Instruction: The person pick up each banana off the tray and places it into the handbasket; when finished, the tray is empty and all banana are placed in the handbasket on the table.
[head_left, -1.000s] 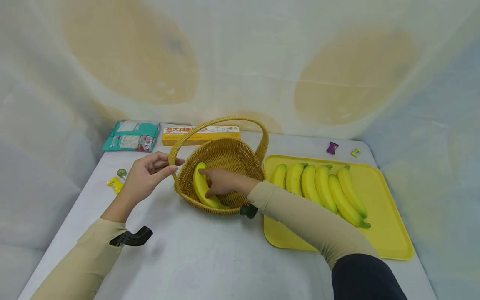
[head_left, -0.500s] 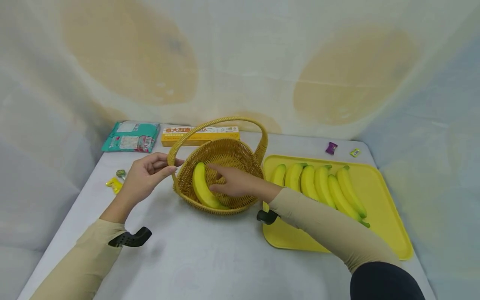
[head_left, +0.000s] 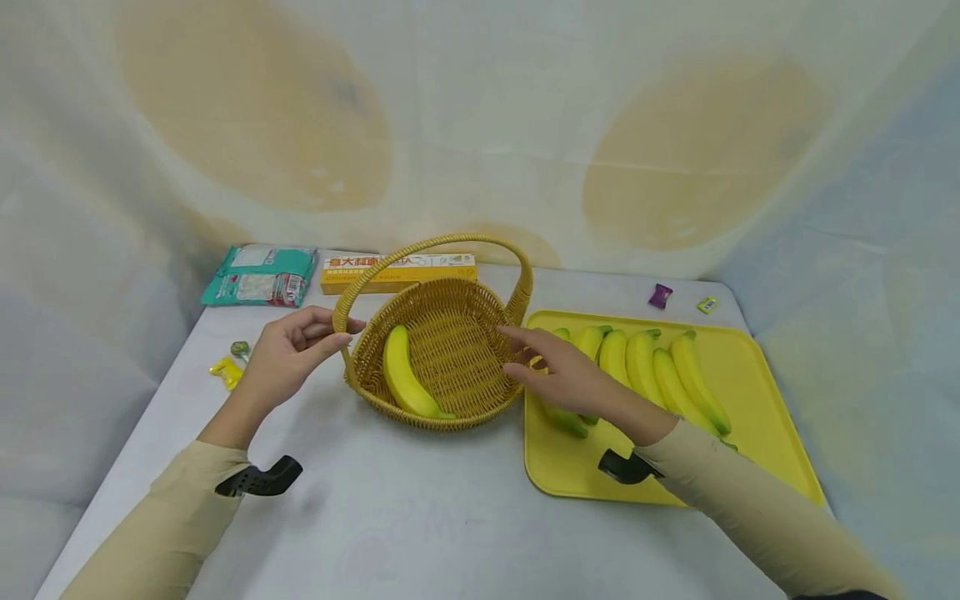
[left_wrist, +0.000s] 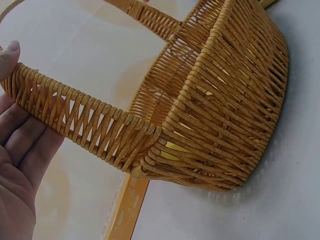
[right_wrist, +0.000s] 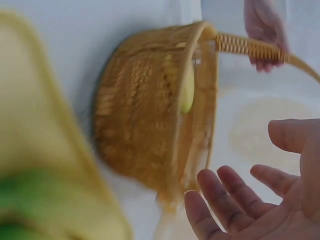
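My left hand (head_left: 288, 358) pinches the handle of a wicker basket (head_left: 465, 358) on its left side, thumb in front and fingers behind. In the left wrist view the handle (left_wrist: 75, 115) passes between thumb and fingers. One banana (head_left: 406, 379) lies along the basket's left inner wall. Over the basket's right rim and the tray's left edge hovers my right hand (head_left: 570, 375), holding nothing. Its fingers (right_wrist: 235, 195) are spread apart in the right wrist view. Several bananas (head_left: 641, 367) lie side by side on a yellow tray (head_left: 757, 433); the hand partly hides the leftmost ones.
Behind the basket lies a yellow pasta box (head_left: 397, 272), with a teal packet (head_left: 262, 275) left of it. Small sweets sit at the left: a yellow one (head_left: 227, 372) and a green lollipop (head_left: 240, 348). Purple (head_left: 660, 296) and yellow-green (head_left: 707, 304) sweets lie behind the tray.
My right hand has let go of the banana in the basket and moved right, out over the rim towards the tray. The left hand stays on the handle.
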